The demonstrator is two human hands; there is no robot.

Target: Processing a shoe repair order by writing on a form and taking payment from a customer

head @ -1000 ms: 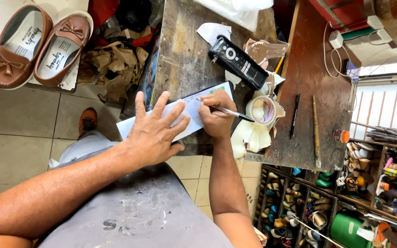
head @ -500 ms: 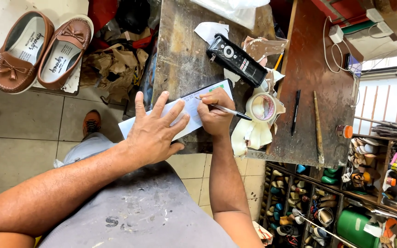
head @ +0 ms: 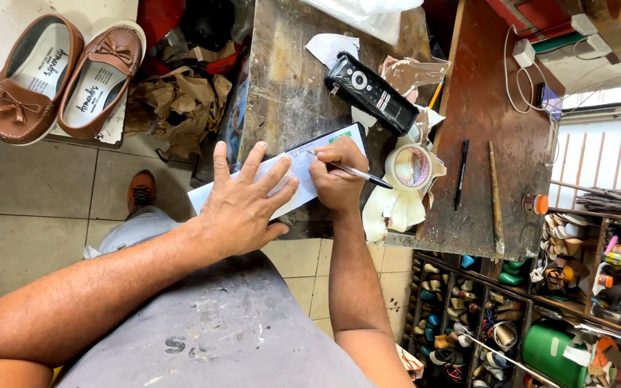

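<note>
I judge the writing partly done: my left hand (head: 242,205) lies flat, fingers spread, pinning the white slip (head: 282,176) at the bench's (head: 282,86) near edge, while my right hand (head: 336,176) is pinched on a pen (head: 350,171), its tip on the slip's right end.

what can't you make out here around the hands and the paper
Head view:
- Paper slip: writing too small to read; left hand covers its middle.
- Pen: tip hidden behind the right hand.
- Tape roll: lower part lost among pale scraps.
</note>
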